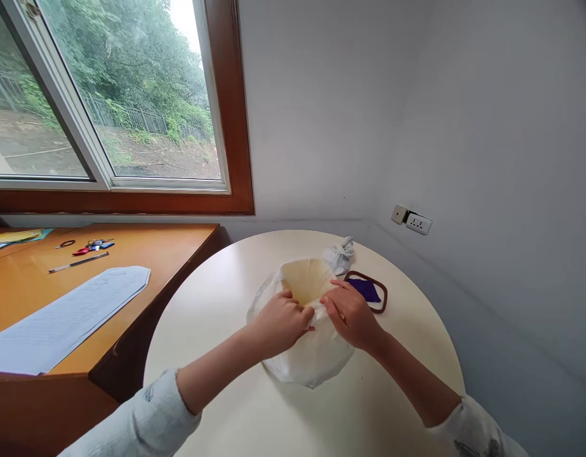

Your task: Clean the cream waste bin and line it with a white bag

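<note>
A white bag [316, 362] with a wide round mouth stands on the round table, its sides loose and creased. Cream yellow shows inside the mouth; whether that is the bag or a bin within it I cannot tell. My left hand [283, 322] is closed on the near left edge of the mouth. Across from it, my right hand [353, 315] has its fingers bent over the right edge, gripping it. Behind the bag lies a small knotted white bag [339, 256]. Near my right hand is a brown-rimmed frame [385, 298] with a dark purple piece [365, 290] on it.
The cream round table [202, 317] carries these things. To the left, a wooden desk [178, 241] holds papers [83, 311], a pen [78, 263], keys [95, 246] and folders. A window [145, 95] is above the desk. Wall sockets [419, 223] are on the right wall.
</note>
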A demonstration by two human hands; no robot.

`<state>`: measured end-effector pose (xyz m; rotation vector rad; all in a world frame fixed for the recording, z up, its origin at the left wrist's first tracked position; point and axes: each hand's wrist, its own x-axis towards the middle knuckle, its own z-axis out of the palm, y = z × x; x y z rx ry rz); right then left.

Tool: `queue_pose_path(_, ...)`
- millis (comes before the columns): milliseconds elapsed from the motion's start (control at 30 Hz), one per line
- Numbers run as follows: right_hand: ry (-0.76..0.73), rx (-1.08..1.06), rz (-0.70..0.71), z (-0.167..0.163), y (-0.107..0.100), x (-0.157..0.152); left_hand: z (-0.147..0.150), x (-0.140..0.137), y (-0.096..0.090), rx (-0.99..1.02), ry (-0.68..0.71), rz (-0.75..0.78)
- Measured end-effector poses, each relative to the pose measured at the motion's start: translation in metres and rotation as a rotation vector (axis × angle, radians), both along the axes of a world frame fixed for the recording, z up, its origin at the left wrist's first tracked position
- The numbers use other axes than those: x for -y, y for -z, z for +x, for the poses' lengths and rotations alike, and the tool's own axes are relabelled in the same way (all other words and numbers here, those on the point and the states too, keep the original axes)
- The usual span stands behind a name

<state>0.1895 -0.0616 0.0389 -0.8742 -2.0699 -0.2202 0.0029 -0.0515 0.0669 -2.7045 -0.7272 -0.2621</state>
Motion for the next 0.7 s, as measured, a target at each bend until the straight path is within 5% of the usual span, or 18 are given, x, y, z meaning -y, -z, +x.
queue_pose_path(133,-0.037,-0.109,0.038,-0.004,-0.035,0.004,0.003,0.012,0.001,-0.032,0.031,0.043)
queue_pose_path(300,-0.045,-0.240,0.316,-0.009,-0.067,0.001,0.002,0.018,0.005,-0.007,0.037,0.058)
queue_pose_path(433,0.008,-0.259,0.440,-0.010,-0.069,-0.003,0.000,0.018,0.006,0.009,0.035,0.060)
queue_pose_path(700,0.006,-0.236,0.409,-0.010,-0.061,-0.005,-0.001,0.016,0.008,0.043,0.053,0.077)
